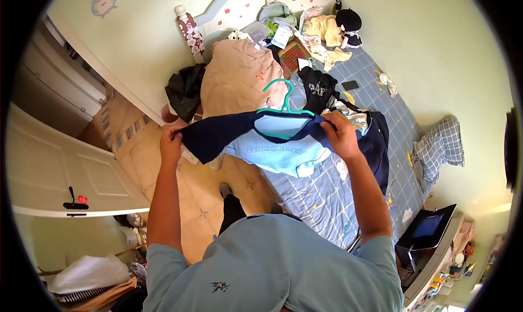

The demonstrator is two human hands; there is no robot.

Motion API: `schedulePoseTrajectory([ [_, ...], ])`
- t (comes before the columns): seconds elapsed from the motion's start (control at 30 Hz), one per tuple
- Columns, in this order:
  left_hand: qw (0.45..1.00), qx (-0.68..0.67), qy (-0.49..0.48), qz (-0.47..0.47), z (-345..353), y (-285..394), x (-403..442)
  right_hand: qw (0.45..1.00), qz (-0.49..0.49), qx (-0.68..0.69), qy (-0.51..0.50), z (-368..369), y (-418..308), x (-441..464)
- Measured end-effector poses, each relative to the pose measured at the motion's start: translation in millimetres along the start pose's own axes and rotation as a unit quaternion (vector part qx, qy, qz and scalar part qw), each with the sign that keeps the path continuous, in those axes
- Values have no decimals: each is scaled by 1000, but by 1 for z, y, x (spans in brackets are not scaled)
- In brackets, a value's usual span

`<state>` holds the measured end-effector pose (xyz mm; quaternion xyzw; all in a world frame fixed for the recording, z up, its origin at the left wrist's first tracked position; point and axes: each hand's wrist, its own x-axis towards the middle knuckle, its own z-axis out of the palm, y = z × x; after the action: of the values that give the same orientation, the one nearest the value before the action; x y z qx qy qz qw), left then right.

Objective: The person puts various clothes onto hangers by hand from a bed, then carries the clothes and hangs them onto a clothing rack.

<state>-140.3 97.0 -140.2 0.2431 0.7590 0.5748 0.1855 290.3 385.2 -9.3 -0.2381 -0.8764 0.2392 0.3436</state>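
A light blue shirt (278, 151) with navy sleeves and raised lettering hangs on a green hanger (286, 102), whose hook points up. At the shirt's left side, my left hand (170, 144) pinches the end of the navy sleeve, which is stretched out sideways. My right hand (340, 133) grips the navy part near the right shoulder, beside the hanger's right end. The rest of the right sleeve cannot be clearly told apart from the dark clothing behind it.
Behind the shirt stands a bed (327, 197) with a checked sheet, a black printed garment (318, 89), a phone (350, 85) and piled clothes. A beige cloth heap (234, 75) is beyond the left sleeve. At left is a white door (65, 165); a checked pillow (441, 148) lies right.
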Motion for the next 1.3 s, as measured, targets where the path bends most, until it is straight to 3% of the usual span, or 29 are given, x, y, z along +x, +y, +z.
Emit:
schedulePoseTrajectory([
  [0.07,994,-27,58,94,11,-26,37,1000,-11,1,9,37,-16,27],
  [0.3,993,-104,-21,43,-7,-80,106,999,33,-10,9,121,-74,93],
  [0.4,994,-45,-35,94,-28,-115,133,1000,28,12,7,157,-87,113],
  [0.67,996,-78,-4,-34,-47,-118,176,994,64,88,-26,226,-82,173],
  [0.9,995,-68,-33,-66,0,-90,257,976,150,158,-12,261,16,236],
  [1.0,999,-50,-14,2,48,-82,300,964,193,185,-5,273,80,272],
  [1.13,996,-25,-44,-79,101,-88,347,960,225,167,11,312,201,312],
  [1.3,982,-17,-99,-161,149,-95,338,946,301,122,11,370,343,350],
])
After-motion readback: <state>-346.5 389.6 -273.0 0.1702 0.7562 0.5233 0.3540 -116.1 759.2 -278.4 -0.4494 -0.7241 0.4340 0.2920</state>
